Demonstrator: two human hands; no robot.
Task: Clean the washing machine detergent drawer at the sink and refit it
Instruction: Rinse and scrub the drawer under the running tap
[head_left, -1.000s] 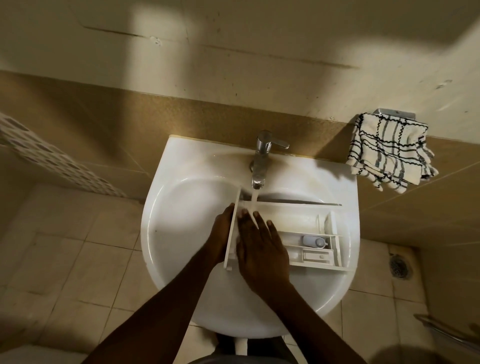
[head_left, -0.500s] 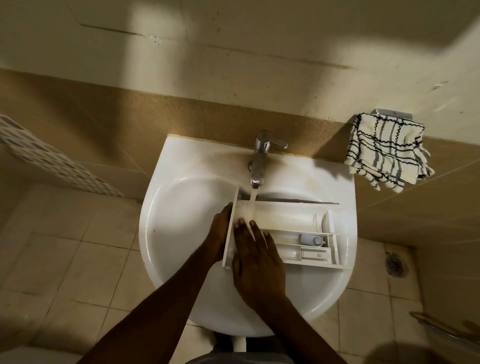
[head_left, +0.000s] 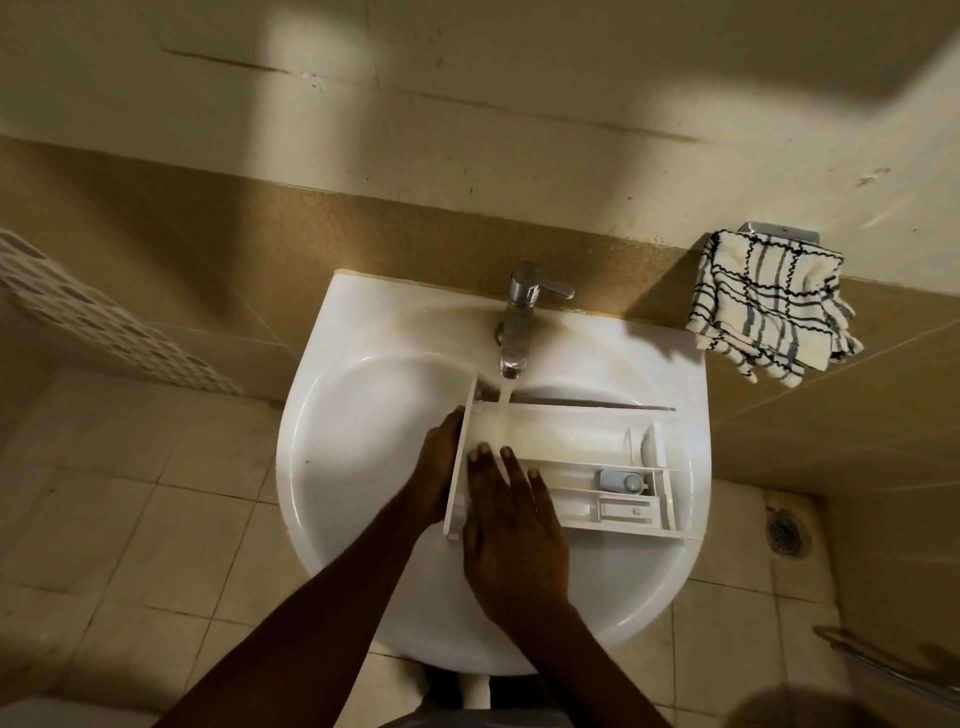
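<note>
Fingertips of the right grip (head_left: 511, 525) had drawn back a little from the water stream (head_left: 504, 410). It lay flat, fingers straight and spread, over the near compartments, holding nothing. The detergent drawer (head_left: 571, 441) sat across the sink (head_left: 363, 571), its large compartment under the running tap (head_left: 519, 317). The left grip (head_left: 439, 462) was against the outer face of the front panel (head_left: 460, 462). Whether its fingers curled round the panel edge could not be told.

By its look the drawer was thin moulded plastic: light and stiff along its walls, but likely brittle at the slim dividers and at the small blue-grey cap (head_left: 621, 480). Wet, and perhaps filmed with detergent, it would probably be slippery. The soundest hold seemed to be the front panel together with a long side wall, not the inner partitions.
</note>
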